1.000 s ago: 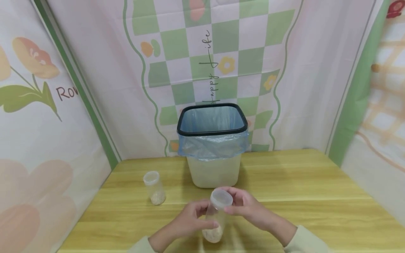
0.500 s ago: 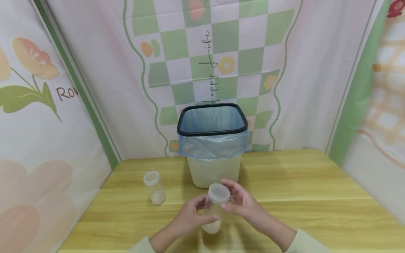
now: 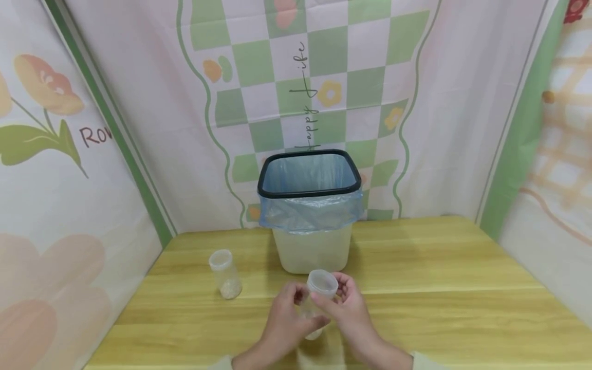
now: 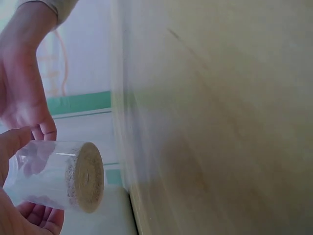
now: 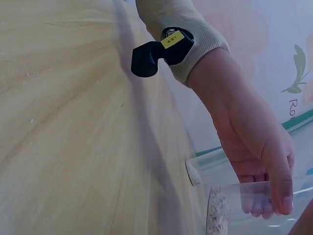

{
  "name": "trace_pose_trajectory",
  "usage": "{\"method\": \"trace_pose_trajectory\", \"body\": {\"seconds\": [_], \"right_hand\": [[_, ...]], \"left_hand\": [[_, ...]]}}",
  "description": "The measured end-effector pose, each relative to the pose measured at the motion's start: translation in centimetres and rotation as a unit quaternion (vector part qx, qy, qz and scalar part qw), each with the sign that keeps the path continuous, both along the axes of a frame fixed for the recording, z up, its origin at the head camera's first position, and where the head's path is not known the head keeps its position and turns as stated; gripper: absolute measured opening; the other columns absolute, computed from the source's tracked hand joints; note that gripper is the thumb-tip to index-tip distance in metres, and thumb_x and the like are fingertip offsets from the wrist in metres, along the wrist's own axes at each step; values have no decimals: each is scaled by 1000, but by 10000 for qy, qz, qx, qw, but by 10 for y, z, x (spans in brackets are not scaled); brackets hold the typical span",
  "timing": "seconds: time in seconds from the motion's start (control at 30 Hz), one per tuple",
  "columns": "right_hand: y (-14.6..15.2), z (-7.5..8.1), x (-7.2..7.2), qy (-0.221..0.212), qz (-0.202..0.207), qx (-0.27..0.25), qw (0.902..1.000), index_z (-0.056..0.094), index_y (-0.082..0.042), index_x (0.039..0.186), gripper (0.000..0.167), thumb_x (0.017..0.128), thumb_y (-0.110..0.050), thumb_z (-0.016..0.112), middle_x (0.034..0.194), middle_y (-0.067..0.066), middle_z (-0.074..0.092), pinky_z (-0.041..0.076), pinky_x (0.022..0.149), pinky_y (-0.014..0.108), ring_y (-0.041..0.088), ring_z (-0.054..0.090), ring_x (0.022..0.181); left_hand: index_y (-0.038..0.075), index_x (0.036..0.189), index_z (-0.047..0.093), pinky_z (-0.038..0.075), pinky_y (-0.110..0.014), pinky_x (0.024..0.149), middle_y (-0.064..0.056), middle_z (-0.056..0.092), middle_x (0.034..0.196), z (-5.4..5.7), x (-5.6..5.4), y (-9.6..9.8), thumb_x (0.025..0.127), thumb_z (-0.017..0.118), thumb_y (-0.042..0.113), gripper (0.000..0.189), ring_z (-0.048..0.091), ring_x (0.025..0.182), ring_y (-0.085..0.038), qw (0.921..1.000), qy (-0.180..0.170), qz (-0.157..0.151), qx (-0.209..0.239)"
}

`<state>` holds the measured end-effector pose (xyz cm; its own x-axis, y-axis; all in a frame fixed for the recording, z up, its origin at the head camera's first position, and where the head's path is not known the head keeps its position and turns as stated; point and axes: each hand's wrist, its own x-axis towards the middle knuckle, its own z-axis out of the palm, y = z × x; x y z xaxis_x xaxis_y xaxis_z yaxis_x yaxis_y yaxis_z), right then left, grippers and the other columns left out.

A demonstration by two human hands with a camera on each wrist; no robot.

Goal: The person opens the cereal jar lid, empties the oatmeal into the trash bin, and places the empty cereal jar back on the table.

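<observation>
A clear plastic jar [image 4: 49,166] with pale, grain-like bits at its bottom is held tilted over the table, its base showing in the left wrist view. Its translucent lid [image 3: 322,282] faces up towards the head camera. My left hand [image 3: 288,318] grips the jar's body from the left, thumb across the front. From the right, my right hand [image 3: 352,314] holds the top, its thumb at the lid's edge and its fingers curled behind. A second, similar jar [image 3: 226,277] stands upright to the left, also with pale bits inside.
Behind the hands stands a white bin [image 3: 312,252] with a black rim [image 3: 310,195] and a blue bag [image 3: 310,213] folded over it. Printed curtains [image 3: 139,77] enclose the wooden table [image 3: 439,288] at the back and sides.
The right hand's fingers spread off the lid half a second ago and now close round it again, thumb in front. The jar has shifted slightly away from the body since one second ago.
</observation>
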<state>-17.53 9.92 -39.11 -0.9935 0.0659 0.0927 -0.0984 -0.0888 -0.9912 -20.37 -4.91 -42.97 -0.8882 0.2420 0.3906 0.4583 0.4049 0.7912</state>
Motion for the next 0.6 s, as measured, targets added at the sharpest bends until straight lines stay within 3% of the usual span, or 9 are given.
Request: {"method": "trace_pose_trajectory", "body": {"seconds": [0.13,0.37,0.6], "right_hand": [[-2,-2,0,-57,-63,16,10000,38,3,128,60,84,-12,76,120,13,51,43,92,28,20,48,107],[-3,-5,-1,-21,-142,-81,9999,39,4,125,58,82,-8,76,116,13,52,46,88,23,20,50,103],[1,-7,-1,101,14,-103,9999,38,4,130,60,84,-8,75,123,15,52,46,90,21,22,52,109]], "left_hand": [[15,102,54,46,-27,77,2,52,95,0,3,2,69,86,37,51,49,87,-12,9999,9,51,-139],[15,100,53,46,-29,74,-1,52,93,-1,5,3,70,86,37,50,48,86,-12,9996,153,27,-229],[15,102,55,47,-31,76,-1,53,94,-2,4,2,71,86,38,49,50,87,-15,9995,218,-59,-219]]}}
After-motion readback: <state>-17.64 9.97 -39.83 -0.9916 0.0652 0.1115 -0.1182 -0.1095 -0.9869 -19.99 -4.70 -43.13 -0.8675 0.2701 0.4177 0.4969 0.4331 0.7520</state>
